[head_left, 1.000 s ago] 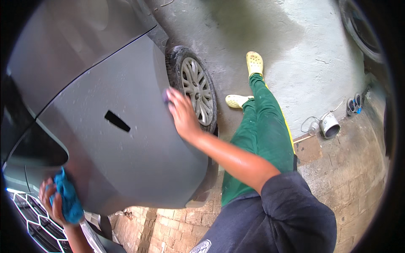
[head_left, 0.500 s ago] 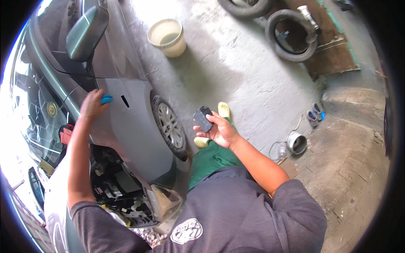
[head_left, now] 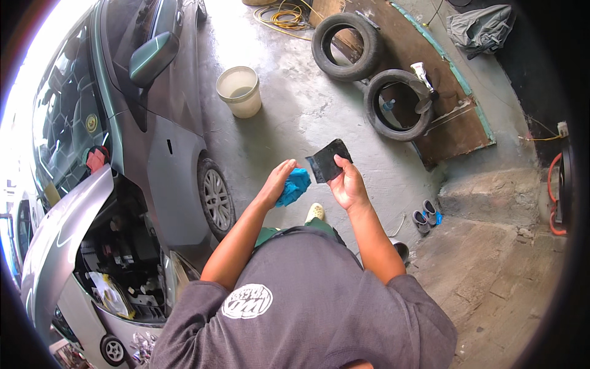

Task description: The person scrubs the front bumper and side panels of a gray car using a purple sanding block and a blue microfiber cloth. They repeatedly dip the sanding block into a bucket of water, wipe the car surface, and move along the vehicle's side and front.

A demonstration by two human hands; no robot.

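Observation:
In front of my body, my left hand [head_left: 275, 183] is closed around a crumpled blue cloth [head_left: 295, 187]. Just to its right, my right hand [head_left: 349, 186] pinches a creased, black, roughly square sheet that looks like sandpaper [head_left: 329, 161], thumb on top. A small gap separates cloth and sheet. On the left stands a dark grey car with a dull grey front fender [head_left: 175, 178], which neither hand touches. A small dark slot shows in the fender above the front wheel [head_left: 216, 194].
A whitish bucket [head_left: 246, 106] stands on the concrete floor beside the car. Two tyres [head_left: 370, 58] lie on a brown board at the far right. The car's raised hood [head_left: 67, 237] exposes the engine bay. Grey shoes [head_left: 421, 221] sit by the rough step on the right.
My left hand has come off the fender with the blue cloth and moved right, close to my right hand. The black piece now shows as a wider, flatter sheet. The view has shifted.

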